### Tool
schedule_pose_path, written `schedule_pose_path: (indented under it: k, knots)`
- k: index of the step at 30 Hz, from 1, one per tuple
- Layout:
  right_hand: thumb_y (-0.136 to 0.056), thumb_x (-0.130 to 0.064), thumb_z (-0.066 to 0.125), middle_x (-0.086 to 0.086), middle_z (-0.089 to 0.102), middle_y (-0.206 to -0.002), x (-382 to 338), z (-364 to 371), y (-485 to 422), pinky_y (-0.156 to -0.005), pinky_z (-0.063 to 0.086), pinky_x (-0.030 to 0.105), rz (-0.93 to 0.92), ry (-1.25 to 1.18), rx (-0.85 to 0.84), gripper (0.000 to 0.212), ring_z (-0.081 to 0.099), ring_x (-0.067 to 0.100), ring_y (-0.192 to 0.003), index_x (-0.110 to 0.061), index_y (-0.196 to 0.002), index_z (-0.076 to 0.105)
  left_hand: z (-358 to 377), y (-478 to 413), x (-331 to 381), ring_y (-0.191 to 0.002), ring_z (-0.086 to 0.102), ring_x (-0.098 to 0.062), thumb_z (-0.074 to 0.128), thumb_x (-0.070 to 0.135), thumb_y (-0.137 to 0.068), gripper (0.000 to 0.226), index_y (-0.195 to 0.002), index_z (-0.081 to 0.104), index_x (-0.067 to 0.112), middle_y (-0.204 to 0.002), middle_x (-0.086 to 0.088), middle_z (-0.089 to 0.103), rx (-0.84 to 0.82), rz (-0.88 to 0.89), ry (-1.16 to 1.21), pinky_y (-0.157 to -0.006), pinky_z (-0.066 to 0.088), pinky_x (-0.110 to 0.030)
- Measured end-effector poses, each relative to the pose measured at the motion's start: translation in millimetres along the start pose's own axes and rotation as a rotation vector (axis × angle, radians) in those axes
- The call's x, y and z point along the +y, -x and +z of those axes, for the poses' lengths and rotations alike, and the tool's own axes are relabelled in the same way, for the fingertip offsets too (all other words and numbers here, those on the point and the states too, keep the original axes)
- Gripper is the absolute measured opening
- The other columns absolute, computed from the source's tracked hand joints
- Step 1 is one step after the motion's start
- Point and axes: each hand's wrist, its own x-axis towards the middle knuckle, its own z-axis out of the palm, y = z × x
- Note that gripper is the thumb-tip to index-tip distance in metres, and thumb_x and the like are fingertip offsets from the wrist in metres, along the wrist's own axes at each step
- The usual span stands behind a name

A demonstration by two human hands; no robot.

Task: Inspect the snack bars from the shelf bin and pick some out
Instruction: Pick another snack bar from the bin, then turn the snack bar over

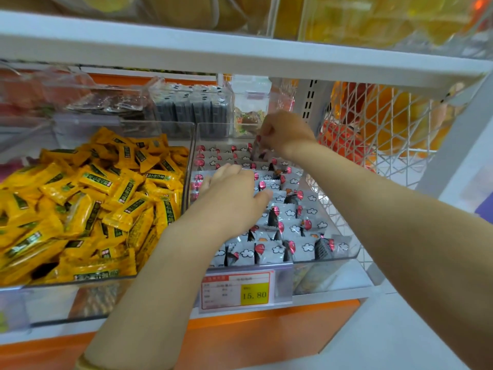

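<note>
Left grip (232, 193) lies flat, fingers straight, on snack bars (277, 249) in the clear bin (349, 245). Right grip (285, 132), at 1 o'clock, fingers curled, pinches one bar (256, 149) at the bin's 12 o'clock end.

Hands: left hand (229, 193), right hand (285, 132), two reaching.
Front bins (346, 249): two showing.
Price tag (237, 292): one hanging.
Snack bars (269, 252): dozens lying.

White shelving (240, 53), orange base (266, 340)

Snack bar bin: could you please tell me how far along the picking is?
Nothing looks set aside yet. The right hand pinches one snack bar at the back of the clear bin; the left hand rests on the rows. Inspecting and picking remain.
</note>
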Motion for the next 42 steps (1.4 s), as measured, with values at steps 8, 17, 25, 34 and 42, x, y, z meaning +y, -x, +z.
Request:
schedule_pose_path:
  k: [8,17,25,34,42]
  knots:
    - [-0.090,-0.009,0.057,0.000,0.064,-0.087,1,-38,61,-0.069,0.053,0.030,0.172,-0.570,0.494,0.005,0.062,0.013,-0.078,-0.011,-0.086,0.057,-4,8,5,-0.121,0.040,-0.016,0.042,0.021,-0.096,0.042,-0.137,0.040,0.012,-0.137,-0.008,0.042,0.412,0.049,0.330,-0.093,0.027,-0.021]
    - [-0.090,-0.001,0.056,0.007,0.066,-0.069,-12,-55,138,-0.045,0.050,0.018,0.319,-1.314,0.322,0.010,0.064,0.018,-0.055,-0.003,-0.081,0.053,-6,24,13,-0.074,0.063,-0.009,0.042,0.023,-0.098,0.028,-0.121,0.054,0.012,-0.094,0.005,0.058,0.369,-0.048,0.917,-0.070,0.055,-0.026]
    - [-0.089,-0.013,0.059,0.005,0.055,-0.061,7,-53,164,-0.054,0.052,0.020,0.356,-1.588,0.179,0.015,0.061,0.014,-0.056,-0.004,-0.077,0.055,-14,32,18,-0.046,0.047,-0.005,0.049,0.031,-0.094,0.023,-0.093,0.055,0.009,-0.074,-0.004,0.049,0.223,-0.254,1.539,-0.041,0.040,-0.017]
    - [-0.064,-0.002,0.062,0.007,0.066,-0.058,14,-48,164,-0.056,0.054,0.018,0.258,-1.761,0.099,0.016,0.067,0.015,-0.057,-0.002,-0.080,0.057,-16,31,14,-0.037,0.040,-0.003,0.050,0.011,-0.094,0.007,-0.091,0.057,0.013,-0.046,0.004,0.044,0.278,-0.374,1.814,-0.035,0.033,-0.013]
    - [-0.086,0.015,0.050,0.008,0.054,-0.069,16,-47,165,-0.061,0.056,0.024,0.159,-1.528,0.172,0.034,0.068,0.020,-0.065,-0.007,-0.111,0.058,-17,32,16,-0.043,0.051,-0.002,0.042,-0.005,-0.094,0.024,-0.106,0.059,0.005,-0.110,-0.020,0.061,0.245,-0.323,1.768,-0.041,0.040,-0.012]
